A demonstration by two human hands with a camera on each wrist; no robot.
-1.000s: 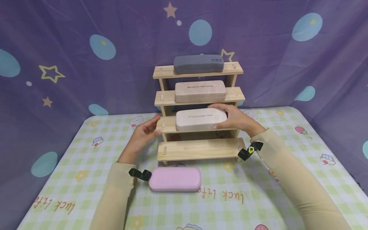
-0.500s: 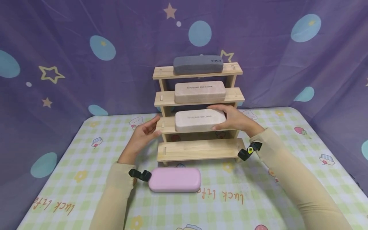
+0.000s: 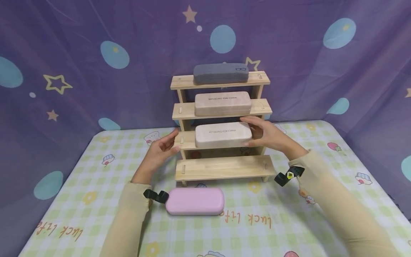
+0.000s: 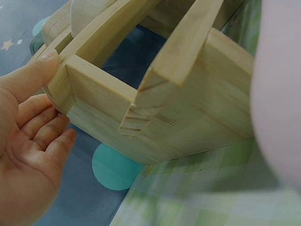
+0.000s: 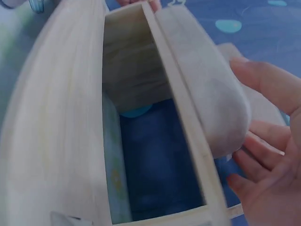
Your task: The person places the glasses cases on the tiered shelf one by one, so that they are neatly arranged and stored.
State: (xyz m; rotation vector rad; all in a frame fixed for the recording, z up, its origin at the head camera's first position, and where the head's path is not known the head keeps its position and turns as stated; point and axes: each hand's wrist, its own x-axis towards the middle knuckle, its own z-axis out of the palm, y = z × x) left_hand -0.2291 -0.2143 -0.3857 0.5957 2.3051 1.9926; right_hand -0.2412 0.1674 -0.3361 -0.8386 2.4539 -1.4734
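A four-tier wooden display rack (image 3: 221,167) stands on the table. My left hand (image 3: 158,154) grips the left end of its second tier from the bottom, thumb on the board's edge and fingers behind, as the left wrist view shows (image 4: 35,117). On that tier lies a white glasses case (image 3: 223,135) with printed lettering. My right hand (image 3: 268,134) is around the case's right end, fingers loosely spread; in the right wrist view the thumb (image 5: 263,80) is close to the case and the palm stands apart from it. Whether a fingertip touches it I cannot tell.
A beige-pink glasses case (image 3: 223,104) lies on the third tier and a grey-blue one (image 3: 221,74) on the top tier. In front of the rack a pink glasses case (image 3: 195,201) lies on the checked tablecloth (image 3: 106,200). A purple curtain (image 3: 144,89) hangs behind.
My right hand has loosened from the white case and drawn slightly to the right. The case stays on its tier. My left hand has kept its place on the rack.
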